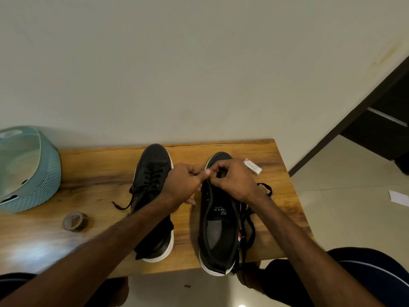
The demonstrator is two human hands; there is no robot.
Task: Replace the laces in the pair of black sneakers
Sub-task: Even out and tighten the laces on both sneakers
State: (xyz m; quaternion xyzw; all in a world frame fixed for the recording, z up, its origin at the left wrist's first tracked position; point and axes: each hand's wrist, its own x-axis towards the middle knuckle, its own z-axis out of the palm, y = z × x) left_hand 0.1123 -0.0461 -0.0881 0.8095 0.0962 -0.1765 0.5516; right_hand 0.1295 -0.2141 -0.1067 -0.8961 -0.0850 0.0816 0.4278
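Forearms reach over the table (276,218). The left shoe (152,173) and right shoe (219,229) lie lengthwise, toes to the wall. The right shoe's heel overhangs the near edge. The left hand (186,185) pinches its upper; the right hand (232,178) pinches the lace (250,227).

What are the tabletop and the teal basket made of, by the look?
Tabletop: wood, likely sealed or varnished; streaked brown grain, soft sheen from a light reflection. Teal basket: probably moulded plastic, matte; regular woven-look texture on its wall.
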